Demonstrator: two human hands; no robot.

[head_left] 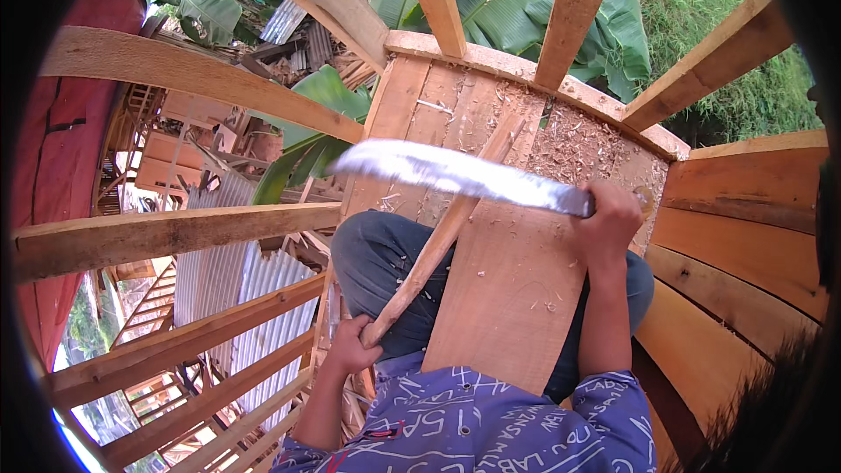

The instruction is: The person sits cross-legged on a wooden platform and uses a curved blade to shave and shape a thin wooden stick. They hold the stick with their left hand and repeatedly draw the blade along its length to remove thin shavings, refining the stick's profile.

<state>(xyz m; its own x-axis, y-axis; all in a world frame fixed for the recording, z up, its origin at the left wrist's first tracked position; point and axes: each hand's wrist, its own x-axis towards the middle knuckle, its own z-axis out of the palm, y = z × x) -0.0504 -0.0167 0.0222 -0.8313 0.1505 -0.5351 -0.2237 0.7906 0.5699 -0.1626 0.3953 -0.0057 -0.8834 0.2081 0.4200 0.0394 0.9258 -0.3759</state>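
Fingers of the right hand clasp a machete. Those of the left hand grip a stick, pointing toward the plank floor's far edge.

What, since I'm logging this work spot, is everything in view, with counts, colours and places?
Long blade: one, silvery, blurred, crossing over the stick in the picture; contact unclear
Stick: one, light brown, slanting up from the left hand
Wide board: one, pale brown, between the legs
Planks: several, brown, ahead
Shavings: many, pale, mostly far right of the planks
Beams: many, brown, left and top
Side boards: several, orange-brown, right
Corrugated sheets: several, grey, left
Wall: one, red, far left
Broad leaves: several, green, top
Grass: uncountable, green, upper right
Trousers: one pair, dark blue, centre
Shirt: one, purple-blue, bottom
Left hand: one, gripping the stick
Right hand: one, gripping the blade's handle
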